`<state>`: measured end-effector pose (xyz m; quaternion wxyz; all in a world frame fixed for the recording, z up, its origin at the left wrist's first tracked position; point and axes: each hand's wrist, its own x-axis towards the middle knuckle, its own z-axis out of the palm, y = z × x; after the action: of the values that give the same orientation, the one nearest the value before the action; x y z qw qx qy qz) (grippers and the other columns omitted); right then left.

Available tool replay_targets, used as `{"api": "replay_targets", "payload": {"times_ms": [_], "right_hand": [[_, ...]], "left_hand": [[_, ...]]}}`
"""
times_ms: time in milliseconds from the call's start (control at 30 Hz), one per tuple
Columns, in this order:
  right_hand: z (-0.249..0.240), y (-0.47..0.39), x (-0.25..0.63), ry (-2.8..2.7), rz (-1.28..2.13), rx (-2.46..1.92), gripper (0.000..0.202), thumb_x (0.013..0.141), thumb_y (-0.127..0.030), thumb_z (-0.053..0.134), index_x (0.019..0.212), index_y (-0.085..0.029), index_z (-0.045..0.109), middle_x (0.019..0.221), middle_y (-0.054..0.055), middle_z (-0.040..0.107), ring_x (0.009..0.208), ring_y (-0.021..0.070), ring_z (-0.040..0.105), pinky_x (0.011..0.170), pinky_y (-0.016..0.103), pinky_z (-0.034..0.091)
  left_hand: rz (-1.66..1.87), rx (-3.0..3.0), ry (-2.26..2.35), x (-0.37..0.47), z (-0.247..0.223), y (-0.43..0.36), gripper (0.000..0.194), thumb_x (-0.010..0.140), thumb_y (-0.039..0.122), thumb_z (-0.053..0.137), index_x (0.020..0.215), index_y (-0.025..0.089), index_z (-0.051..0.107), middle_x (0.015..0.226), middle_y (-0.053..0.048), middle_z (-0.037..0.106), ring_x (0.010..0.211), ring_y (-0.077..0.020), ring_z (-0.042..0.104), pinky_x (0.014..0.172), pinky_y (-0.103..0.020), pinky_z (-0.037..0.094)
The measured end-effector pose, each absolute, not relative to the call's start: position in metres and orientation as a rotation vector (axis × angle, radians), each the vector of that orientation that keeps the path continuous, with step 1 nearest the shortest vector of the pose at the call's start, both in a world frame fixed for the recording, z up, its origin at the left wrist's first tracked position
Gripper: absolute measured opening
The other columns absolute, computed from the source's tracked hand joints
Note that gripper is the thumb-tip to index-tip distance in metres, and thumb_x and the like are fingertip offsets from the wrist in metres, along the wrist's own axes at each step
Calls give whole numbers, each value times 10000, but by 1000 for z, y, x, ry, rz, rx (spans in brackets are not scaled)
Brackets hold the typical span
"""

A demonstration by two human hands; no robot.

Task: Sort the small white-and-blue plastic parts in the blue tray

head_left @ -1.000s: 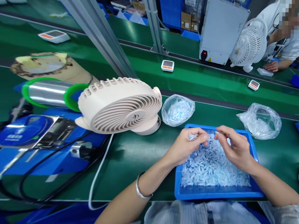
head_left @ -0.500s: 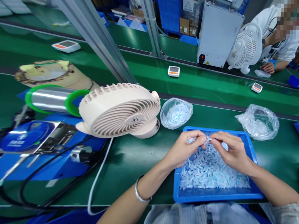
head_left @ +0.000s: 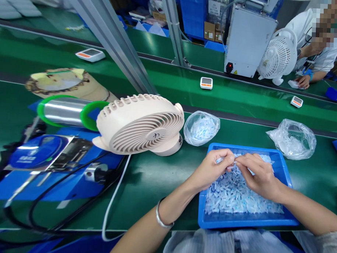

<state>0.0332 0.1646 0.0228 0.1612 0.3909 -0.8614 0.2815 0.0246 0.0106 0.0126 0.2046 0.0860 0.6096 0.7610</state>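
Observation:
A blue tray (head_left: 248, 222) in front of me holds a thick layer of small white and pale-blue plastic pieces (head_left: 243, 197). Over its far part, my left hand (head_left: 215, 167) pinches a tiny pale piece between thumb and forefinger. My right hand (head_left: 259, 175) meets it there, its thumb and fingertips closed at the same spot. The fingers mostly hide the piece, and I cannot tell which hand bears it. Beyond the tray, a clear plastic bag (head_left: 202, 128) contains similar bluish pieces. Another clear bag (head_left: 293, 140), at the right, has whitish pieces inside.
A beige fan (head_left: 146, 127) stands left of the tray, its white cable (head_left: 114, 198) running down. Further left are a wire spool (head_left: 65, 112) and a blue device with black cables (head_left: 37, 151). White timers (head_left: 206, 83) lie on the green belt. Across it, a person works beside a white fan (head_left: 278, 56).
The timers have travelled right along the belt. My view has shifted slightly, moving the scene a little to the right. My hands stay together above the tray, fingertips slightly changed.

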Motion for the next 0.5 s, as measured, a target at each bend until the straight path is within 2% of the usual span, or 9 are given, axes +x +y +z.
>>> {"api": "replay_targets", "payload": {"times_ms": [367, 500], "right_hand": [[10, 162, 37, -2248, 377, 1157, 186, 774, 7, 409, 920, -85, 479, 610, 48, 553, 577, 141, 460, 523, 273, 301], [10, 157, 37, -2234, 313, 1109, 187, 795, -27, 345, 865, -87, 508, 563, 33, 527, 514, 137, 408, 500, 273, 288]], "left_hand": [[2091, 231, 1732, 27, 13, 11, 307, 749, 347, 456, 512, 155, 421, 469, 40, 388, 424, -59, 283, 419, -203, 211], [2077, 197, 1714, 26, 15, 11, 341, 743, 376, 468, 493, 153, 402, 466, 48, 349, 422, -53, 250, 407, -199, 183]]}}
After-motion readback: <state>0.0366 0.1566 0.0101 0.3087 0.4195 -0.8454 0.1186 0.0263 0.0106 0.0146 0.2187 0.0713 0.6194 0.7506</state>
